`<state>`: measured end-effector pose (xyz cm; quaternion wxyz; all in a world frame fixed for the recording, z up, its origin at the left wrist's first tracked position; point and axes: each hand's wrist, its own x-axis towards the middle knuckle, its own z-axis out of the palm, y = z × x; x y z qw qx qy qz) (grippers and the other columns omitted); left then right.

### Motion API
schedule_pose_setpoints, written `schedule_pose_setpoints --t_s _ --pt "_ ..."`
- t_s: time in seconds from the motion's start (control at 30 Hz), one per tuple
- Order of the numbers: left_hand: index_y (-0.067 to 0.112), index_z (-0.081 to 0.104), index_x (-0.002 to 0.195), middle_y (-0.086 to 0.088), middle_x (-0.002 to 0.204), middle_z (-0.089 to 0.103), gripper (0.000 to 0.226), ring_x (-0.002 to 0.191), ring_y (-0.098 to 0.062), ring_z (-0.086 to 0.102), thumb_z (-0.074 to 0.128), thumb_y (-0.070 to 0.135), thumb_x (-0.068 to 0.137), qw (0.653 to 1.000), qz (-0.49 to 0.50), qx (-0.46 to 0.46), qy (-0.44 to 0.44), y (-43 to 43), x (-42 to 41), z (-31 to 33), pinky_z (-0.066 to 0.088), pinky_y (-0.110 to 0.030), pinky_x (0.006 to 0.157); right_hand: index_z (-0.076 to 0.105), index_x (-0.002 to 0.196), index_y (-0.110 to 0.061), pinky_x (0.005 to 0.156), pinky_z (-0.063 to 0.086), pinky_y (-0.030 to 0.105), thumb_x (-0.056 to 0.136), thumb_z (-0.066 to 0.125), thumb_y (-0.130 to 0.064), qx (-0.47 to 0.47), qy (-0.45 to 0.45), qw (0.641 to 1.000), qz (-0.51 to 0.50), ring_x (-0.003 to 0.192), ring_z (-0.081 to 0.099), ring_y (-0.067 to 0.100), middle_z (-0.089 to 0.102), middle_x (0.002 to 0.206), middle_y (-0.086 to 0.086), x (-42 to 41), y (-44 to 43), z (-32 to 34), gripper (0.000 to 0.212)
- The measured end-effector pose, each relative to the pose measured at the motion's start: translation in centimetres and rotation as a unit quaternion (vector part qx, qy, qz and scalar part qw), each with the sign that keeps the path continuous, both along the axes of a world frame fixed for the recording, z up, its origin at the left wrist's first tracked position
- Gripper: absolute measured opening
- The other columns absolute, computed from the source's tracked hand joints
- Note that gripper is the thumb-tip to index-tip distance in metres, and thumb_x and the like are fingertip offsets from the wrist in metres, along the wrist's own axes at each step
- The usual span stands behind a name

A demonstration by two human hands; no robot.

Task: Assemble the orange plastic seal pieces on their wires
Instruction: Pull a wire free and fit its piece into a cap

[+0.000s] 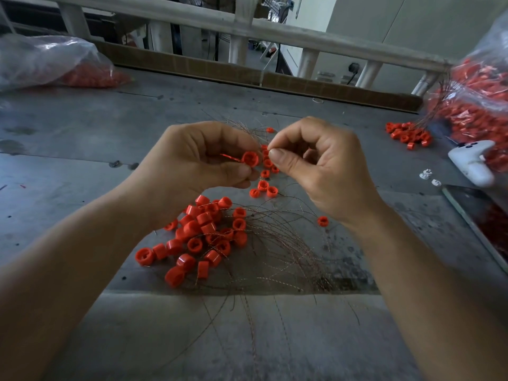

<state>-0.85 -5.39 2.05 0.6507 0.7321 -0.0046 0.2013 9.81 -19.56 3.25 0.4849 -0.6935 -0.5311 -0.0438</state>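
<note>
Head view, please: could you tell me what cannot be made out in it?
- Head view: whether the round orange plastic seal piece in the left hand is threaded; fingers cover it.
- Head view: which of the thin twisted wires the right hand pinches; too fine, fingertips hide it.
- Head view: the clear plastic bag of orange pieces; blurred, cut by the right edge.

The counter (82, 160) is grey, worn and stained, with seams running across it. Along its far edge, from 10 to 2 o'clock, stands a low strip of brown cardboard (316, 86). Behind it a dusty white rail (288, 33) on round posts (308, 61) crosses the view. At 1 o'clock is a pale wall (412, 28), and low on it a socket (354, 67) with a dark plug. The light is soft and even.
</note>
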Motion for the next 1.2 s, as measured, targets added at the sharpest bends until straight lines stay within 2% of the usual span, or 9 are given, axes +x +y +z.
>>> schedule_pose_setpoints --t_s 0.13,0.3,0.4,0.5,0.73,0.93,1.1,1.2 --pt "0.017 0.066 0.086 0.001 0.079 0.072 0.029 0.075 -0.014 0.070 0.066 0.015 0.057 1.000 0.002 0.006 -0.001 -0.03 -0.07 0.08 0.053 -0.016 0.065 0.057 0.075 -0.029 0.059 0.039 0.008 0.079 0.064 -0.010 0.001 -0.001 1.000 0.001 0.066 0.053 -0.001 0.058 0.073 -0.010 -0.14 -0.05 0.07 0.020" --pt "0.029 0.073 0.078 0.004 0.080 0.073 0.036 0.075 -0.011 0.070 0.072 0.034 0.043 0.999 0.036 0.018 -0.002 0.18 0.02 0.03 0.052 -0.014 0.068 0.057 0.074 -0.029 0.055 0.039 0.008 0.079 0.064 -0.009 0.004 0.003 1.000 -0.001 0.065 0.054 -0.002 0.057 0.072 -0.011 -0.31 -0.04 0.04 0.022" --pt "0.024 0.073 0.081 0.000 0.083 0.073 0.032 0.082 -0.015 0.070 0.071 0.026 0.049 0.999 0.034 -0.008 -0.002 0.32 0.11 -0.10 0.053 -0.018 0.073 0.057 0.074 -0.028 0.050 0.039 0.007 0.080 0.064 -0.006 0.011 0.018 1.000 -0.002 0.063 0.055 0.000 0.058 0.071 -0.010 -0.39 0.04 0.04 0.024" --pt "0.018 0.068 0.085 0.001 0.086 0.073 0.029 0.081 -0.013 0.070 0.068 0.019 0.056 0.998 0.045 0.046 -0.005 -0.02 0.11 -0.06 0.053 -0.016 0.072 0.059 0.073 -0.024 0.048 0.038 0.005 0.080 0.064 -0.004 0.017 0.036 0.999 0.004 0.059 0.056 0.000 0.058 0.069 -0.009 -0.64 0.13 0.00 0.022" --pt "0.019 0.065 0.078 0.008 0.076 0.072 0.029 0.071 -0.008 0.069 0.069 0.024 0.050 0.997 0.060 0.049 -0.021 -0.61 -0.03 0.25 0.051 -0.012 0.065 0.062 0.075 -0.013 0.050 0.036 0.006 0.081 0.064 -0.003 -0.030 0.024 0.999 0.012 0.055 0.052 -0.004 0.055 0.066 -0.013 -0.99 0.27 -0.24 0.012" --pt "0.016 0.064 0.078 0.006 0.076 0.072 0.028 0.073 -0.009 0.069 0.069 0.016 0.050 0.997 0.069 0.024 -0.024 -0.46 0.05 0.16 0.052 -0.014 0.066 0.061 0.073 -0.014 0.050 0.037 0.008 0.080 0.064 -0.002 -0.035 0.028 0.999 0.007 0.054 0.051 -0.001 0.055 0.063 -0.012 -1.00 0.22 -0.11 0.014" --pt "0.022 0.072 0.075 0.003 0.078 0.073 0.030 0.075 -0.012 0.070 0.074 0.026 0.045 0.998 0.054 -0.009 -0.036 -0.11 0.09 -0.07 0.053 -0.017 0.069 0.062 0.073 -0.012 0.047 0.037 0.005 0.080 0.064 0.000 -0.033 0.044 0.998 0.005 0.053 0.052 -0.003 0.056 0.063 -0.008 -1.00 0.19 -0.10 0.014" --pt "0.022 0.075 0.077 0.001 0.082 0.073 0.034 0.081 -0.015 0.070 0.082 0.014 0.045 0.999 0.018 -0.021 -0.042 0.06 0.12 -0.04 0.053 -0.019 0.073 0.061 0.072 -0.013 0.046 0.037 0.003 0.080 0.064 0.002 -0.019 0.052 0.998 0.006 0.050 0.053 -0.006 0.055 0.061 -0.010 -0.93 0.08 0.03 0.018"
